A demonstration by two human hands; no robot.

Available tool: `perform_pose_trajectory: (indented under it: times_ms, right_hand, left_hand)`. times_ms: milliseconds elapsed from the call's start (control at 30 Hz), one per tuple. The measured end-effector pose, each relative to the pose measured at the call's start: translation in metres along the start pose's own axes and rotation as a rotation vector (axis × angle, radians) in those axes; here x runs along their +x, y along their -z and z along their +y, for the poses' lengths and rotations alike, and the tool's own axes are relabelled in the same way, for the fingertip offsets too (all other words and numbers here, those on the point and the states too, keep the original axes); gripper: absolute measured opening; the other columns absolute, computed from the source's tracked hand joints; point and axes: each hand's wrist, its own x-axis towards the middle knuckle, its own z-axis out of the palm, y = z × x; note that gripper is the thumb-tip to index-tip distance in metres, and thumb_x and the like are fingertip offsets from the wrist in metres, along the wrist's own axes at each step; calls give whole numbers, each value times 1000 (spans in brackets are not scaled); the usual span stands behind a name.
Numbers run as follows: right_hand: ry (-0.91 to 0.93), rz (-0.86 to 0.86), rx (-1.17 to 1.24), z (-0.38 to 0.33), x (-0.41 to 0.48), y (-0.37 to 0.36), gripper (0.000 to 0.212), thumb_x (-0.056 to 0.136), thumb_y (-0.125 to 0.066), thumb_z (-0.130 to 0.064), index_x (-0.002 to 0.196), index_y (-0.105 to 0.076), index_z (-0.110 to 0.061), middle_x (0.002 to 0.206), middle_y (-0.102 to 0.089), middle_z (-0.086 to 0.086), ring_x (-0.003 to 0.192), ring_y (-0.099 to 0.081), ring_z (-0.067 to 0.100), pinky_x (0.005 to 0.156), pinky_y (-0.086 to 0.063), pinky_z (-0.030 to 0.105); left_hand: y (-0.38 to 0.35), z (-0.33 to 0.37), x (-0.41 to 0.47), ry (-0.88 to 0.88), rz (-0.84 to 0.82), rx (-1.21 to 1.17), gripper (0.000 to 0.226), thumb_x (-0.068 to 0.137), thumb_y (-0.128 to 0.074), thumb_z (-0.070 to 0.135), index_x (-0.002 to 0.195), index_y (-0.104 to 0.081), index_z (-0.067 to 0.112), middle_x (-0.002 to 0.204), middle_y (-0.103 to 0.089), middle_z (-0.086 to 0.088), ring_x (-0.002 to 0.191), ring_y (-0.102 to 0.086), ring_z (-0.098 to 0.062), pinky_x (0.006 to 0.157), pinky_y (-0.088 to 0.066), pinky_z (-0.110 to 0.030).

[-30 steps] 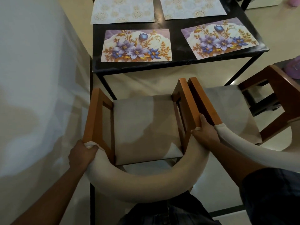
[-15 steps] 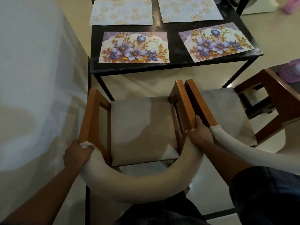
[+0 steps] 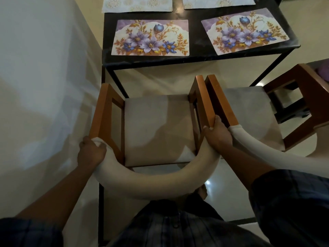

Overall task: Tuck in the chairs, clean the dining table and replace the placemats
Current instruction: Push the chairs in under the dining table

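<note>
Shirt (image 3: 178, 227): dark plaid, at the bottom edge; the person stands right behind the chair.
Left hand (image 3: 91, 153): closed around the left end of the chair's curved pale backrest (image 3: 151, 184), where it meets the left armrest (image 3: 105, 111); forearm reaches in low from the bottom left.
Right hand (image 3: 218, 134): closed on the backrest's right end, fingertips (image 3: 211, 128) pressed to the rear of the right armrest (image 3: 203, 100); forearm comes in from the bottom right, wrist straight.
Chair (image 3: 156, 129): pulled out, grey seat fully clear of the table's near edge, front legs just short of it.
Second chair (image 3: 252, 114): to the right, angled, its armrest touching the first chair's right armrest; also not tucked.
Step in hand: likely pushing the first chair under the table.
Doing it well: push evenly with both hands so the chair runs straight between the table legs; watch the armrests, which look close to the height of the tabletop edge, and the rubbing neighbour chair.
Table (image 3: 195, 57): black top on a thin frame, against the wall on the left.
Placemats: two floral ones (image 3: 151, 38) (image 3: 245, 31) along the near edge, the right one skewed; two pale ones (image 3: 137, 4) beyond, cut off by the frame.
</note>
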Motion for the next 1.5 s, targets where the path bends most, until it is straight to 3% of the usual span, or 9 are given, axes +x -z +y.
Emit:
perform_pose_trajectory:
  times_ms: [133, 233, 333, 433, 600, 867, 1067, 1167, 1500]
  right_hand:
    - [68, 3, -59, 3, -9, -1, 64, 99, -57, -34, 154, -28, -16, 151, -45, 12, 124, -60, 38, 93, -55, 53]
    - [158, -34, -126, 7, -20, 1, 70, 102, -54, -37, 161, -20, -20, 170, -20, 10, 149, -36, 37, 109, -44, 55]
    - [291, -134, -199, 16, -29, 6, 73, 102, -48, -43, 165, -17, -23, 175, -5, 7, 161, -5, 31, 125, -21, 54]
    - [414, -192, -226, 27, -37, 16, 69, 101, -47, -44, 163, -26, -22, 175, -6, 5, 161, 3, 26, 128, -10, 50]
    - [544, -282, -183, 41, -58, 38, 59, 107, -31, -52, 157, -40, -22, 173, -16, 1, 161, -3, 22, 129, -16, 50]
    - [493, -106, -211, 75, -47, 103, 43, 101, -48, -41, 139, -62, -24, 153, -54, 1, 147, -41, 22, 122, -31, 46]
    - [247, 20, -107, 131, -35, 151, 53, 99, -54, -44, 144, -60, -18, 156, -52, 3, 144, -45, 22, 118, -33, 38]
    - [167, 58, -65, 163, -23, 175, 51, 103, -55, -44, 147, -57, -19, 159, -49, 2, 146, -43, 20, 118, -34, 36]
    - [141, 88, -42, 293, 34, 290, 49, 102, -56, -43, 144, -60, -18, 149, -58, 2, 139, -51, 21, 110, -42, 37]
  left_hand:
    - [-11, 1, -35, -50, 33, 84, 85, 99, -63, 31, 163, -13, 4, 165, -22, -26, 144, -35, -50, 114, -38, -57]
    - [-19, 5, -60, -80, 66, 218, 82, 96, -64, 35, 161, -22, 9, 169, -16, -21, 151, -22, -48, 113, -37, -60]
    - [-29, 17, -94, -134, 148, 356, 62, 96, -62, 41, 150, -46, 15, 162, -36, -17, 150, -28, -45, 112, -32, -64]
    - [-45, 40, -125, -295, 170, 199, 40, 100, -57, 34, 136, -61, 15, 144, -58, -12, 136, -50, -35, 114, -33, -57]
    - [-76, 97, -160, -404, 70, -135, 37, 105, -54, 31, 138, -62, 16, 146, -59, -5, 135, -54, -27, 110, -45, -41]
    - [-112, 209, -179, -692, -68, -125, 38, 106, -54, 33, 138, -61, 13, 145, -59, -7, 132, -55, -26, 106, -43, -35]
    - [-141, 279, -211, -840, -189, -89, 45, 104, -52, 41, 142, -60, 17, 141, -64, -6, 127, -61, -26, 101, -45, -29]
    - [-156, 315, -236, -895, -236, -123, 42, 103, -57, 38, 141, -58, 21, 139, -64, -3, 123, -64, -24, 102, -53, -39]
    - [-242, 438, -326, -894, -254, -112, 43, 106, -55, 39, 144, -56, 20, 148, -56, 2, 137, -50, -15, 105, -34, -22]
